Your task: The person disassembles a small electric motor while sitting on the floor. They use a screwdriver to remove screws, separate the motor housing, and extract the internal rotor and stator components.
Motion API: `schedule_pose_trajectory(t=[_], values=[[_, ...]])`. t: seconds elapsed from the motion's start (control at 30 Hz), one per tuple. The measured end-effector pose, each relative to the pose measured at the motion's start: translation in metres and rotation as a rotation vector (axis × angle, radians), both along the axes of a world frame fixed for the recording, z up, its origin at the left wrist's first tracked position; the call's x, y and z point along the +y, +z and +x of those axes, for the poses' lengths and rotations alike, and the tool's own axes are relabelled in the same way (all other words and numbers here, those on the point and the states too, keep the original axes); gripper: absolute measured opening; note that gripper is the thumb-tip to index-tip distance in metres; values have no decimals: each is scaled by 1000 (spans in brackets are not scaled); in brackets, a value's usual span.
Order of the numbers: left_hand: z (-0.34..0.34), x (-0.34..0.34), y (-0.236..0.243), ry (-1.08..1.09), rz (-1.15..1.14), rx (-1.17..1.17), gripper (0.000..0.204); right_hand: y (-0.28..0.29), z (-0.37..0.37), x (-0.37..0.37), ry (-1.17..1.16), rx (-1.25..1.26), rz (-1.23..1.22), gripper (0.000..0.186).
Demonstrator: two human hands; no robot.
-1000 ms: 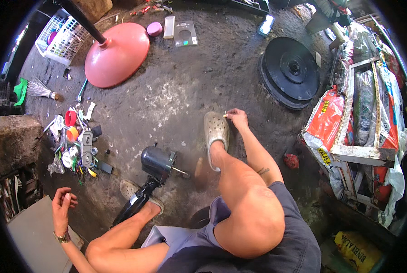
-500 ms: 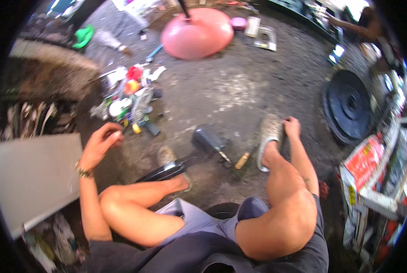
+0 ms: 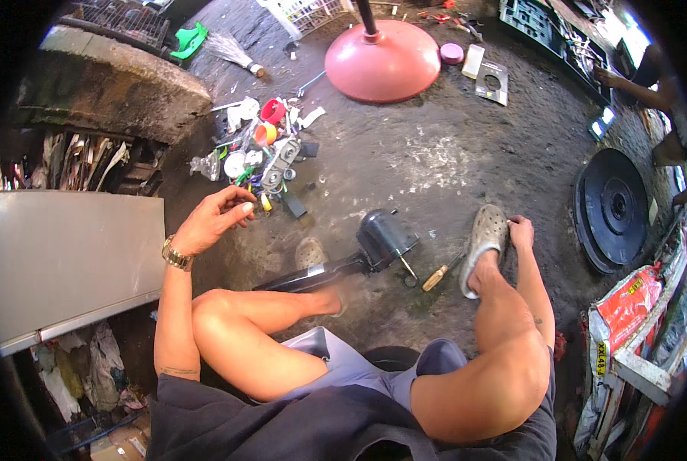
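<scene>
My left hand (image 3: pixel 210 220), with a gold watch on the wrist, hangs in the air beside a heap of plastic scraps (image 3: pixel 240 163). Its fingers are loosely bent and apart, and nothing shows in them. Close to the beige clog on my right foot (image 3: pixel 488 230) is my right hand (image 3: pixel 521 233), fingers curled in; whatever they grip is too small to make out. On the ground between my feet lies a black fan motor housing (image 3: pixel 383 232) joined to a black tube (image 3: pixel 312 276). A wooden-handled screwdriver (image 3: pixel 435 278) lies to its right.
A pink round fan base (image 3: pixel 385 65) with a black pole stands ahead. Black round discs (image 3: pixel 614 207) lie at right, near a white frame (image 3: pixel 641 374) with sacks. A grey panel (image 3: pixel 74 257) flanks my left. Another person's arm (image 3: pixel 635 91) reaches into a dark crate (image 3: pixel 543 38).
The whole view has swung left and sharpened, so things appear farther right. My left hand's fingers are somewhat straighter. My right hand stays by the clog.
</scene>
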State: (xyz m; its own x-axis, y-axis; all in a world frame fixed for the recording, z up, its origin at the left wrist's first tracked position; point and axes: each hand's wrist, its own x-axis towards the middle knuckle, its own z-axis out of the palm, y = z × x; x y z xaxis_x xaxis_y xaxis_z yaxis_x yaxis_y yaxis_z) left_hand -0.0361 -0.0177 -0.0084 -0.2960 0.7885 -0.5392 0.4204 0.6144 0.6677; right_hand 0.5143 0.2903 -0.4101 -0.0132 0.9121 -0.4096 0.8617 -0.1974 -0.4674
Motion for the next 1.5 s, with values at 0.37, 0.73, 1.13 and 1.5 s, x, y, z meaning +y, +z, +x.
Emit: schedule_pose_trajectory(t=[0.37,0.73,1.13,1.5], values=[[-7,-2,1,29,-48,33,33,-8,-9,8,-10,51,-2,30],[-8,10,-6,35,-66,8,33,22,-65,47,222,145,128,20],[-4,10,-5,-22,-19,-13,33,5,-70,54,580,-150,38,26],[14,26,-1,-224,-4,81,33,163,-277,34,667,694,204,29]])
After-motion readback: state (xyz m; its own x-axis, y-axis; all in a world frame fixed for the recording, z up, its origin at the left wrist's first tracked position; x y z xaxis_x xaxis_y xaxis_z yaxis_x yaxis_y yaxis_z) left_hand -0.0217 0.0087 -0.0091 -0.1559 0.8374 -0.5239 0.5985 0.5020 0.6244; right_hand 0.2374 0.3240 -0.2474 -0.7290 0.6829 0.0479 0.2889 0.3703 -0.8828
